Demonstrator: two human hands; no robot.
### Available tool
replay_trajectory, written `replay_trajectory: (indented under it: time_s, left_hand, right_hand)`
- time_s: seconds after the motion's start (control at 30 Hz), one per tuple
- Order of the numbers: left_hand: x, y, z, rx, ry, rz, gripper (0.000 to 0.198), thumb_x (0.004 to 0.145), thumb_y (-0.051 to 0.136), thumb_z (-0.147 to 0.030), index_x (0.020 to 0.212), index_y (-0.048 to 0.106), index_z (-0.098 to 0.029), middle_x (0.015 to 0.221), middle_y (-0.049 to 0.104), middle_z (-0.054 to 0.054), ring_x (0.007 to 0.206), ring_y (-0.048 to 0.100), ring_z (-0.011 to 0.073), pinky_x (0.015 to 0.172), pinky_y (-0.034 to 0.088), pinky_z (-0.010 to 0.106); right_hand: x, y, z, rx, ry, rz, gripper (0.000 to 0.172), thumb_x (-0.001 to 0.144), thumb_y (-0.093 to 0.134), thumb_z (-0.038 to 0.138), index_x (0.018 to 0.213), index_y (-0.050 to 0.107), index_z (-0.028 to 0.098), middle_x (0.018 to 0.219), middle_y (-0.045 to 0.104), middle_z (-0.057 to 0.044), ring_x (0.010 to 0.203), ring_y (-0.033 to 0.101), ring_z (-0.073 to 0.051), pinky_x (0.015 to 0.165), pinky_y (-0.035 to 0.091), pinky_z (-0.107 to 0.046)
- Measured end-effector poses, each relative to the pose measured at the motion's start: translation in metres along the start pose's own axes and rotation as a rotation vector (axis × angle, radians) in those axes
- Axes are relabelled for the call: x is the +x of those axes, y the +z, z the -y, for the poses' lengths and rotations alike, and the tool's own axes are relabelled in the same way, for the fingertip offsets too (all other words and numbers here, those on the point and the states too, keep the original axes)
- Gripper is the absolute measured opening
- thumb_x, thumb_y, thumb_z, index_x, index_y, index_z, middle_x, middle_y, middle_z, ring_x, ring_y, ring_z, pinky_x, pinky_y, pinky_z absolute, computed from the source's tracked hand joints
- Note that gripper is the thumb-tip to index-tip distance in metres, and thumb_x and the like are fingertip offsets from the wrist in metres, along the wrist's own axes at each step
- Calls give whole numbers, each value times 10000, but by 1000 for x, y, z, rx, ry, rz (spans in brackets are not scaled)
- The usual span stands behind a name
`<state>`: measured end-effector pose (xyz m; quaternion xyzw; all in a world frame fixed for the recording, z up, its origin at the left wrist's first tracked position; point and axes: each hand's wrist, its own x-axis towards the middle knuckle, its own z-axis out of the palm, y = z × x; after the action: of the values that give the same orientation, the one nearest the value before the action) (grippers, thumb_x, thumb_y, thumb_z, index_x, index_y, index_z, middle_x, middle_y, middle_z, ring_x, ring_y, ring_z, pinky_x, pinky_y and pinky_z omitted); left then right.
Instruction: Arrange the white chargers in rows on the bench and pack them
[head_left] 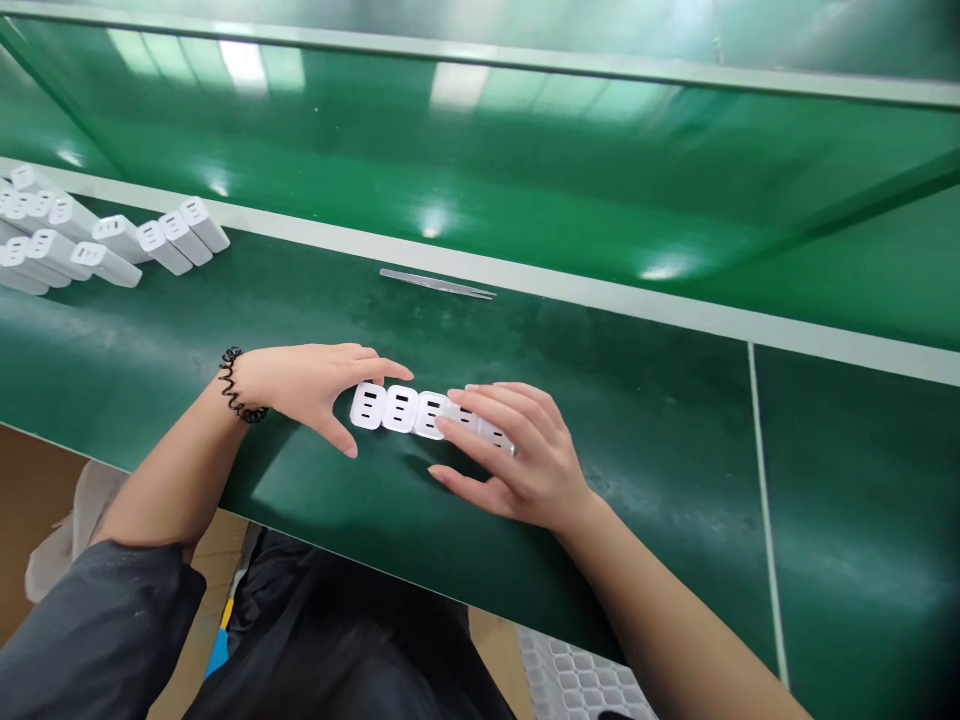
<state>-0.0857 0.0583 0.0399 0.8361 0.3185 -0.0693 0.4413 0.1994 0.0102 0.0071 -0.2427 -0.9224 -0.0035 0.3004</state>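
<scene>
A short row of white charger blocks [399, 408] stands on the green work surface [660, 420], slotted faces up. My left hand [315, 385] rests at the row's left end, fingers stretched out, fingertips over the back of the first blocks and thumb in front. My right hand [510, 450] lies over the row's right end, fingers flat and together on top of the blocks, thumb in front. A black spiral band [234, 385] circles my left wrist.
Several more white charger blocks [112, 240] lie tipped in rows at the far left. Metal tweezers [436, 284] lie near the pale strip [600, 290] dividing off the glossy green conveyor belt behind. A white tray [577, 680] shows below the table edge.
</scene>
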Motion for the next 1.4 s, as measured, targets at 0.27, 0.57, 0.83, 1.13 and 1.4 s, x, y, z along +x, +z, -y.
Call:
replay_trajectory:
  time_s: [0.27,0.57,0.83,1.13,1.4]
  left_hand:
    - [0,-4,10,-86,26,41,946,693,810,-457,1490,354,-230,1339,572,91,1214,543,253,997,418,308]
    - [-2,4,21,-116,-24,-67,1235,698,770,-472,1582,-60,-242,1240,626,79,995,641,195,799,463,250]
    - [-1,7,6,-25,-35,-180,1232,752,722,-466,1561,-181,-246,1129,643,71,799,632,160,727,450,251]
    - [32,20,17,159,-106,-658,858,886,586,-368,1585,119,-195,1261,567,134,1138,544,263,960,466,384]
    - [53,33,26,125,-103,-785,828,892,619,-322,1574,161,-219,1313,569,117,1152,512,261,1013,444,420]
  right_hand:
    - [22,-9,31,-201,-13,247,301,961,614,341,1226,647,200,1226,733,-30,1029,661,-204,915,441,-383]
    - [57,-3,-5,-58,235,370,353,989,507,441,1205,672,215,1225,716,-114,1021,634,-303,836,446,-457]
    - [68,8,-18,-50,385,372,487,1028,353,489,1155,707,178,1200,713,-106,1012,598,-301,810,452,-455]
    - [70,7,-24,122,430,278,484,1044,319,456,1101,734,215,1158,697,-85,1046,590,-257,956,492,-439]
    - [68,6,-36,207,484,240,396,1015,349,277,1267,640,184,1269,649,-116,1175,579,-280,1025,489,-490]
